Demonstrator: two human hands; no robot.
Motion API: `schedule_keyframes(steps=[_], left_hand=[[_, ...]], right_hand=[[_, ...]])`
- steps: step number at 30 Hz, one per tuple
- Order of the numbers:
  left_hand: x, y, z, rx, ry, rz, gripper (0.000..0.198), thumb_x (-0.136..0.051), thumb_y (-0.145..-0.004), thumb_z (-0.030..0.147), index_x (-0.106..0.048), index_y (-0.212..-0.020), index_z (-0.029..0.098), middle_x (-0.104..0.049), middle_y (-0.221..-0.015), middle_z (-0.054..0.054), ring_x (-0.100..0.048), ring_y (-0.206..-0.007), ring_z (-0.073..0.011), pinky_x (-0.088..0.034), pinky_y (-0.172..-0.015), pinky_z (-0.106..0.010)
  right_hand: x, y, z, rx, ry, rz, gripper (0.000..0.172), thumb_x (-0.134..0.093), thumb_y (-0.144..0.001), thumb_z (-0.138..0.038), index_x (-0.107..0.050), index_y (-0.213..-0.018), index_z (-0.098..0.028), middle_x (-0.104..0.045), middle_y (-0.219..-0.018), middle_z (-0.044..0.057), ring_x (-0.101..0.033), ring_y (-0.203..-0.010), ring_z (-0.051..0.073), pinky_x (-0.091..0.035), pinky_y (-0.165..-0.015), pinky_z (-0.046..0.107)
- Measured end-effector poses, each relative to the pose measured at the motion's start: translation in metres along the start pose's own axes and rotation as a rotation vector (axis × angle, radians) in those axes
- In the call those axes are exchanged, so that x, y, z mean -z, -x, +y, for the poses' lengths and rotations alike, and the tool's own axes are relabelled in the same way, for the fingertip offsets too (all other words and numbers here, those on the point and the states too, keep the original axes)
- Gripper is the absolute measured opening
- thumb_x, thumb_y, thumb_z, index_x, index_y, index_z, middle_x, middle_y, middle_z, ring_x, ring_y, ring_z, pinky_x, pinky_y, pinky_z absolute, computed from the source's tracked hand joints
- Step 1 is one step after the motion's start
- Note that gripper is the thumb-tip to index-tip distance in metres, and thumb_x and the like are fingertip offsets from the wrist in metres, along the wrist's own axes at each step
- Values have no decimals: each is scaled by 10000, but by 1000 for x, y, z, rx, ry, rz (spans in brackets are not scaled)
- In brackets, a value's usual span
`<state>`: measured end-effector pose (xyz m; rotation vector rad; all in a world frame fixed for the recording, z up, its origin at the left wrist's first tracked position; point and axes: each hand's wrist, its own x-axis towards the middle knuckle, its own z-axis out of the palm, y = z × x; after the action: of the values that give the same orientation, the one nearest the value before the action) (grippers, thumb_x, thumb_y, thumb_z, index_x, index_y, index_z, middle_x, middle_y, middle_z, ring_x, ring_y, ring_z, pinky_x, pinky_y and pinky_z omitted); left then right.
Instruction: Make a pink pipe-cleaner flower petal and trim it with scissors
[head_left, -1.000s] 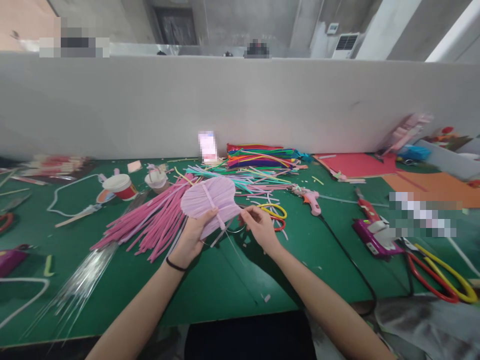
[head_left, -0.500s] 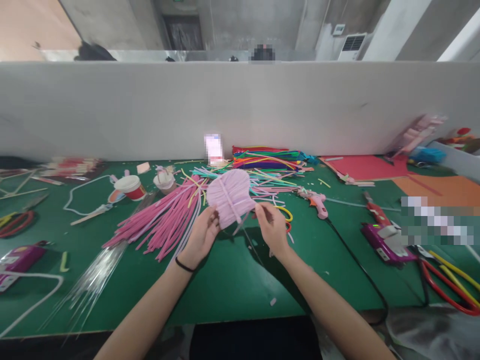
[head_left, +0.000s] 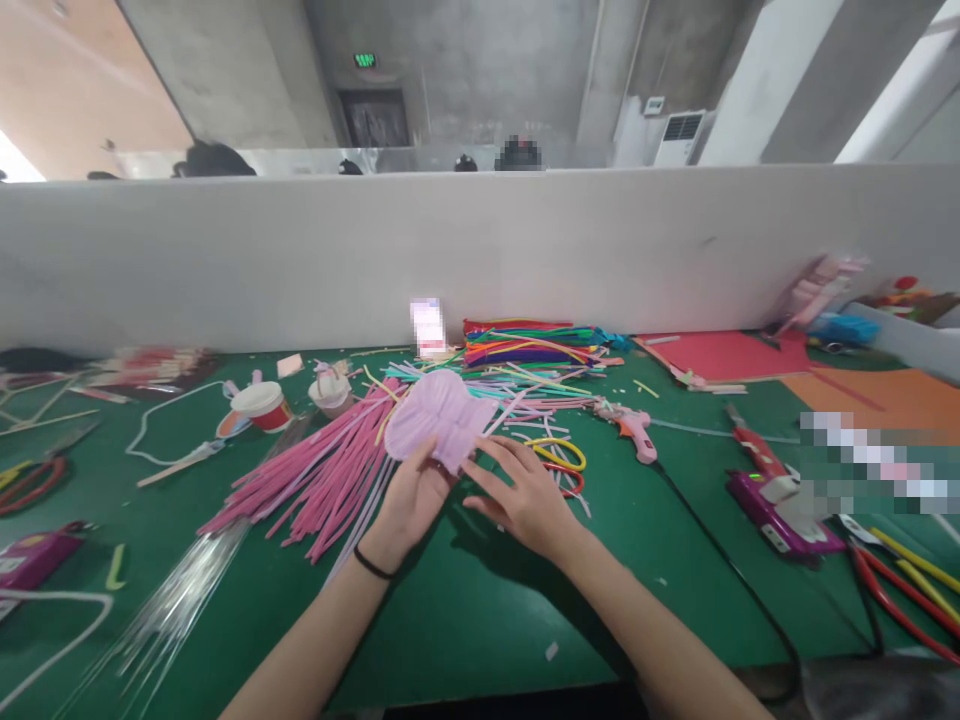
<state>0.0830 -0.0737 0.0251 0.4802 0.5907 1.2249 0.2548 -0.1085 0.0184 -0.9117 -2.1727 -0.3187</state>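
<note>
A flat lilac piece (head_left: pixel 429 420), rounded on one side and apparently made of pipe cleaners laid side by side, is held up over the table. My left hand (head_left: pixel 418 495) pinches it at its lower edge. My right hand (head_left: pixel 529 495) is at its lower right corner, fingers apart, the fingertips close to or touching the edge. A lilac pipe cleaner (head_left: pixel 504 415) sticks out beyond the piece at the right. Behind and to the left lies a fanned bundle of pink pipe cleaners (head_left: pixel 322 470). Scissors with yellow and red handles (head_left: pixel 564 455) lie just past my right hand.
A pink glue gun (head_left: pixel 636 432) with a black cord lies to the right, near a purple power strip (head_left: pixel 784 515). A paper cup (head_left: pixel 261 405) stands left. Bright pipe cleaners (head_left: pixel 532 345) lie against the grey partition (head_left: pixel 315 260). Clear thin sticks (head_left: pixel 180 590) lie front left.
The lilac piece has come down and left in view and turned, so its crosswise strip no longer shows. My right hand's pinch has opened into spread fingers. The head view has tilted up.
</note>
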Motion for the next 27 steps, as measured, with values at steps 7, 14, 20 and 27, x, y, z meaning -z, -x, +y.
schedule_keyframes(steps=[7,14,20,27], left_hand=[[34,-19,30,-84,26,154,322,-526,-868,95,-618,-1173,137,-757,-978,-94,-728,-844,-229,-615,-761,-385],[49,-23,37,-163,-2,177,386,-532,-851,73,-593,-1220,168,-761,-955,-73,-734,-816,-221,-626,-714,-368],[45,-22,31,-143,-35,178,352,-532,-848,73,-614,-1180,154,-756,-977,-79,-730,-814,-220,-630,-687,-359],[40,-21,30,-138,-90,125,321,-512,-857,84,-630,-1152,130,-739,-1046,-111,-720,-875,-240,-626,-687,-370]], right_hand=[[57,21,71,-495,224,332,216,-486,-920,-213,-630,-1080,-191,-660,-1022,100,-589,-977,242,-471,-877,412],[16,59,73,-453,273,-356,300,-576,-874,-262,-597,-1160,-171,-670,-1066,106,-542,-986,269,-429,-815,377],[9,62,68,-501,359,-449,300,-595,-889,-342,-618,-1129,-164,-668,-1055,122,-524,-1002,283,-402,-768,373],[6,56,65,-506,444,-405,197,-562,-915,-304,-643,-997,-145,-669,-977,140,-525,-966,290,-370,-797,400]])
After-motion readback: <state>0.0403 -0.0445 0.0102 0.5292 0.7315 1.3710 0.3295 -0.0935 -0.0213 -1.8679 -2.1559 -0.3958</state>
